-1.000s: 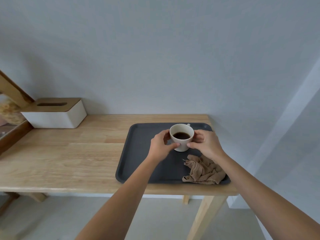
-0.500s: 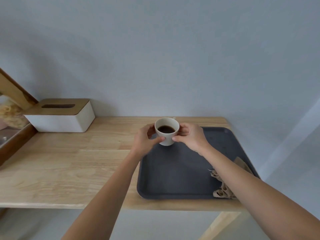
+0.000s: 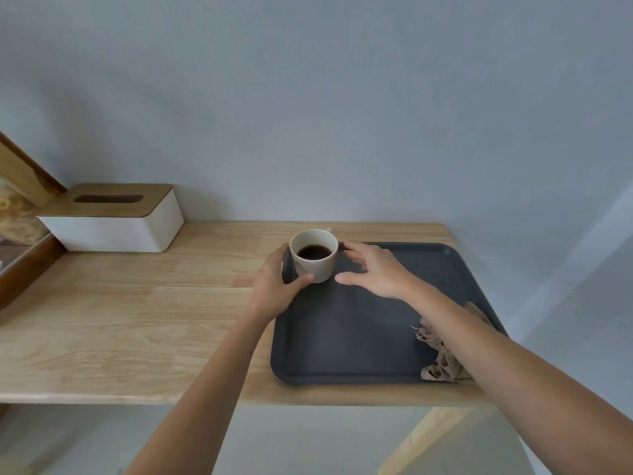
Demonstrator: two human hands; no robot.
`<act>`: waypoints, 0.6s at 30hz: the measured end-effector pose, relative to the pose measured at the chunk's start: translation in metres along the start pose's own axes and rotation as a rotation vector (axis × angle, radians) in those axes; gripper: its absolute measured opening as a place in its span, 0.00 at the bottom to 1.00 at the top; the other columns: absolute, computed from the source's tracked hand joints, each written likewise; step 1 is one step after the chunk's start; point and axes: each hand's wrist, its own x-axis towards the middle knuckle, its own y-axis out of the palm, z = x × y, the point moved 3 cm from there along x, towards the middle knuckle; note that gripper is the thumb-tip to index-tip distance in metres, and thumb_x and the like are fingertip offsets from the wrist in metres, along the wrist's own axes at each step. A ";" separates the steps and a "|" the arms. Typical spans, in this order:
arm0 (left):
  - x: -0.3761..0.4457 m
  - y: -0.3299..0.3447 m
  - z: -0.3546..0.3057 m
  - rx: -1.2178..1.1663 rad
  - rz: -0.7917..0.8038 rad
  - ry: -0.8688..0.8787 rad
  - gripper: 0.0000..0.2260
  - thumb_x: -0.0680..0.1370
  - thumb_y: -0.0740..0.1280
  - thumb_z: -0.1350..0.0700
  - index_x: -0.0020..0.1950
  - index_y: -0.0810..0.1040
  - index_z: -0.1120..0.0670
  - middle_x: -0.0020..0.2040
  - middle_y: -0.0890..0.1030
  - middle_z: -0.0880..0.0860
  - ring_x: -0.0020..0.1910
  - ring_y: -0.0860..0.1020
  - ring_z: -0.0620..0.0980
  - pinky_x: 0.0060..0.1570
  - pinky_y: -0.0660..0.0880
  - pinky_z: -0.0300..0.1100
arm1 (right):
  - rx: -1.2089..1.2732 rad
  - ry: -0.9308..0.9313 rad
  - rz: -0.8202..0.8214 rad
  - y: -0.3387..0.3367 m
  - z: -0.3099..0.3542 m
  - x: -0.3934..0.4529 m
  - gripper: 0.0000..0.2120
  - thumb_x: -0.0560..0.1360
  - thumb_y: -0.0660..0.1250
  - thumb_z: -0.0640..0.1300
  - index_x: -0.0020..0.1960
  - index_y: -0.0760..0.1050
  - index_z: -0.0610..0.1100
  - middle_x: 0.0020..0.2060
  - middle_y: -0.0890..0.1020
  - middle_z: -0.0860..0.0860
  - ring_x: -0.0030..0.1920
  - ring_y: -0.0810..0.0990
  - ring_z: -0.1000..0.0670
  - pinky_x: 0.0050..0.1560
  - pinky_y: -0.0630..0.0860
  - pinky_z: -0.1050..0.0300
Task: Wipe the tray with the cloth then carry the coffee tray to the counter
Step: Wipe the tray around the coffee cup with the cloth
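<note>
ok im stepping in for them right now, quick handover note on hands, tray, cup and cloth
Left hand: wrapped around the coffee cup, holding it at the tray's far left corner.
Right hand: open, fingers spread, apart from the cup, hovering over the tray.
Cup is about half full of coffee, so keep it level.
Cloth lies crumpled at the tray's near right corner, partly hidden by the right forearm.
Tray sits on the wooden table, at its right end.
Done: nothing wiped that I can tell.
Left: set the cup aside, wipe the tray with the cloth, put the cup back, carry the tray to the counter.
</note>
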 end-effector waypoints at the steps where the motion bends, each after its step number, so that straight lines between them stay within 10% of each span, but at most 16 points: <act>1: -0.011 0.002 -0.002 0.112 -0.016 -0.005 0.35 0.73 0.72 0.48 0.75 0.60 0.53 0.74 0.66 0.53 0.73 0.63 0.50 0.67 0.61 0.43 | -0.093 0.018 0.002 -0.010 -0.004 -0.014 0.37 0.72 0.70 0.55 0.76 0.58 0.50 0.73 0.69 0.49 0.73 0.67 0.49 0.73 0.64 0.48; 5: -0.062 0.029 0.004 0.511 0.036 -0.200 0.46 0.72 0.56 0.30 0.78 0.42 0.56 0.78 0.47 0.63 0.78 0.45 0.61 0.73 0.50 0.60 | -0.309 0.238 -0.193 -0.049 -0.048 -0.098 0.40 0.73 0.49 0.69 0.78 0.53 0.47 0.78 0.56 0.48 0.78 0.49 0.46 0.76 0.50 0.45; 8: -0.083 0.049 0.005 0.699 -0.027 -0.216 0.49 0.70 0.45 0.25 0.77 0.44 0.60 0.78 0.52 0.63 0.78 0.48 0.61 0.72 0.52 0.61 | -0.374 0.452 -0.135 -0.031 -0.075 -0.143 0.48 0.65 0.36 0.75 0.78 0.46 0.49 0.79 0.43 0.44 0.78 0.39 0.42 0.76 0.43 0.42; 18: -0.086 0.052 0.002 0.765 -0.080 -0.161 0.50 0.69 0.53 0.26 0.77 0.48 0.61 0.77 0.56 0.61 0.77 0.53 0.58 0.74 0.50 0.59 | -0.646 0.164 -0.155 0.036 -0.047 -0.052 0.34 0.78 0.44 0.64 0.78 0.47 0.49 0.78 0.43 0.40 0.77 0.38 0.36 0.76 0.42 0.39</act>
